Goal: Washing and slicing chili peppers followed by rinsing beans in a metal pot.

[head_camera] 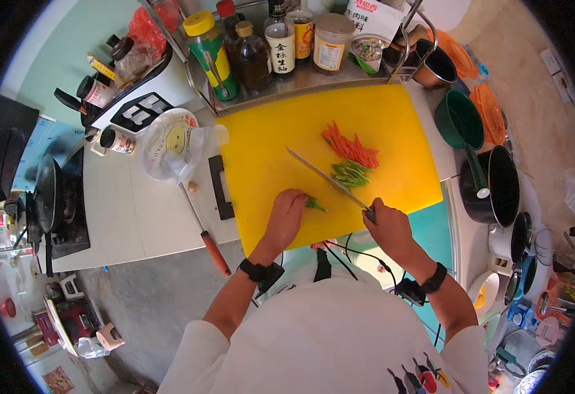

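My right hand [389, 224] grips the dark handle of a kitchen knife [328, 178], its blade slanting up and left over a yellow cutting board [263, 157]. Near the board's front edge, the fingers of my left hand [286, 213] are on a piece of green pepper [315, 203], whose tip sticks out towards the knife side. Most of that piece is hidden by my fingers. Beyond the blade lies a small pile of green pepper strips [351, 174]. Just behind it, touching or nearly so, is a heap of red pepper strips [350, 145].
A metal rack [287, 87] of seasoning bottles borders the board at the back. On the left are a plastic-covered bowl [169, 147], a red-handled tool [214, 252] and a wok [48, 194]. A green ladle [475, 167] and a black pot [494, 187] stand right.
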A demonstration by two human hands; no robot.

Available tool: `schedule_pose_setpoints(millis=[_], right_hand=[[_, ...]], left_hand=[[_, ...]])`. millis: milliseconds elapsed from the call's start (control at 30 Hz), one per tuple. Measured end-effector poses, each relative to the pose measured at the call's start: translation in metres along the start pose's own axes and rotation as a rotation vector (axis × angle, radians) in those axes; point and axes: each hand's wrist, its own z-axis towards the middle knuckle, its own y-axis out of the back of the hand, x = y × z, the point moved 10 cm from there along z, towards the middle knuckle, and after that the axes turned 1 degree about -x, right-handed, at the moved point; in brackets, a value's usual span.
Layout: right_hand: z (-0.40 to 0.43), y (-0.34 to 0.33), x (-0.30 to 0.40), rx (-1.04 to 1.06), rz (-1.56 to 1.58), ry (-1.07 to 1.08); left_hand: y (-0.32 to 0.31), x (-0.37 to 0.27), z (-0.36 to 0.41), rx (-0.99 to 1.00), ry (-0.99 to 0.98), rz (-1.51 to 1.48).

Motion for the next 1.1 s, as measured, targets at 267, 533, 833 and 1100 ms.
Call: schedule_pose_setpoints(millis=[267, 533, 833, 1100], right_hand=[[-0.028, 0.006, 0.031, 0.14, -0.063, 0.169], [-0.029, 0.005, 0.035, 0.204, -0.05, 0.15], [-0.019, 0.002, 0.036, 0.203, -0.027, 0.138], [0.002, -0.014, 0.049, 0.242, -0.011, 0.181]], left_hand=[[0.015, 0.007, -0.018, -0.083, 0.11, -0.034], [0.01, -0.006, -0.017, -0.054, -0.02, 0.044], [0.001, 0.003, -0.019, -0.035, -0.016, -0.035], [0.003, 0.002, -0.016, -0.022, -0.035, -0.033]])
